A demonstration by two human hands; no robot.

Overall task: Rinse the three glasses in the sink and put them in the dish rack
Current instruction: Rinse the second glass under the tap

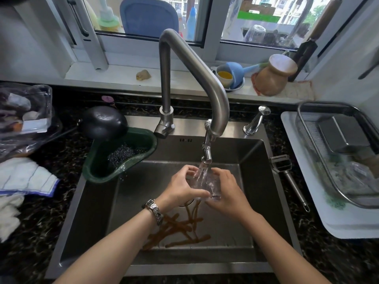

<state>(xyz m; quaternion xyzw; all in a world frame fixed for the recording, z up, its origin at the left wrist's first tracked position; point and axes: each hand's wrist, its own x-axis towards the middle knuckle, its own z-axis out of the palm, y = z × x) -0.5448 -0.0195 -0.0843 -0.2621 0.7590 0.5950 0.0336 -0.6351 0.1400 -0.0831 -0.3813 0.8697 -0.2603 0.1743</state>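
A clear glass (207, 184) is held tilted under the running water of the steel tap (207, 154), above the middle of the steel sink (264, 201). My left hand (180, 189), with a watch on the wrist, grips the glass from the left. My right hand (227, 191) grips it from the right and below. The hands hide much of the glass. The dish rack (307, 140), a wire basket on a white tray, stands on the counter at the right and holds a steel box and what looks like clear glassware (356, 173) near its front.
Brown strips (176, 228) lie on the sink floor. A green corner strainer (121, 154) with a steel scourer hangs at the sink's back left, a black lid behind it. A peeler (287, 173) lies on the right rim. Cloths lie on the left counter.
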